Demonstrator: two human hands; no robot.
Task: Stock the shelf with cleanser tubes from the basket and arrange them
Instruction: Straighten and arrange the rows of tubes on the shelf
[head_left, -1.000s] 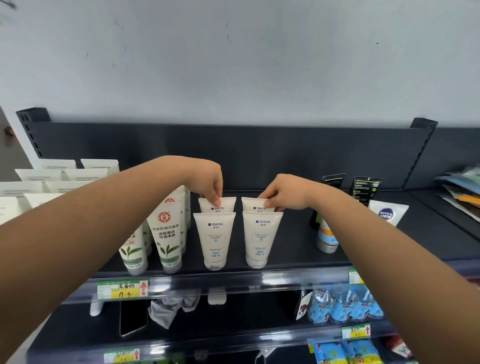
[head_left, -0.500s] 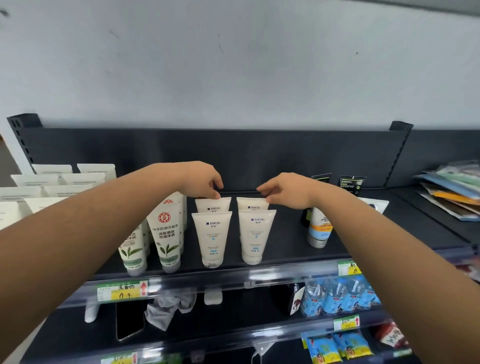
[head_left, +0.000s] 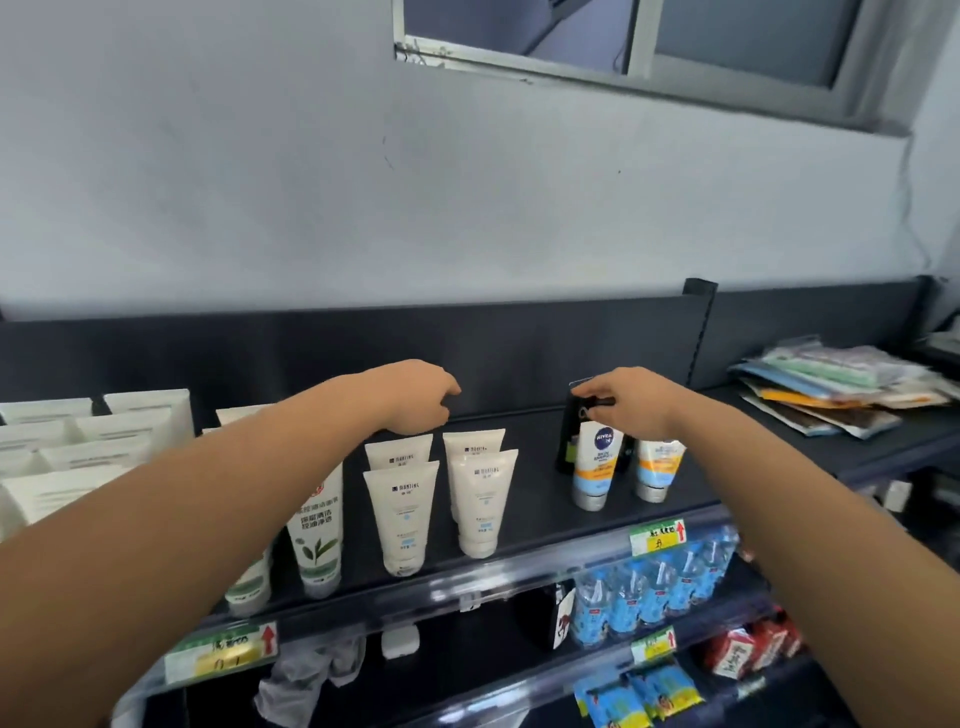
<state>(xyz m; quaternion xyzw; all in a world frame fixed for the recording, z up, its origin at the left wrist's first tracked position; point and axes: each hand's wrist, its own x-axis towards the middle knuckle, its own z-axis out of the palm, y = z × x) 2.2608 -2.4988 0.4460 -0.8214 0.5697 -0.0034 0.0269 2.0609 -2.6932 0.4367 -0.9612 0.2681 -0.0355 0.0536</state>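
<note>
Upright on shelf (head_left: 535, 499), white tubes (head_left: 402, 514); left hand (head_left: 415, 397) loose, right hand (head_left: 634, 405) pinching black tube (head_left: 566, 447).

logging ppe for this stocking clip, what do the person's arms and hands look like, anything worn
The left forearm and right forearm are bare, with no sleeve edge in view. The left hand and right hand are ungloved. No watch, bracelet or ring shows on either wrist or on the fingers that can be seen.

The shelf (head_left: 540, 512) was charcoal. The cleanser tubes (head_left: 402, 514) near its front edge were white with pale-blue marks. The leaf-printed tube (head_left: 317, 530) showed green leaves and a red seal. The Nivea tubes (head_left: 592, 467) were white, orange and light blue, beside a black tube (head_left: 568, 441).
</note>
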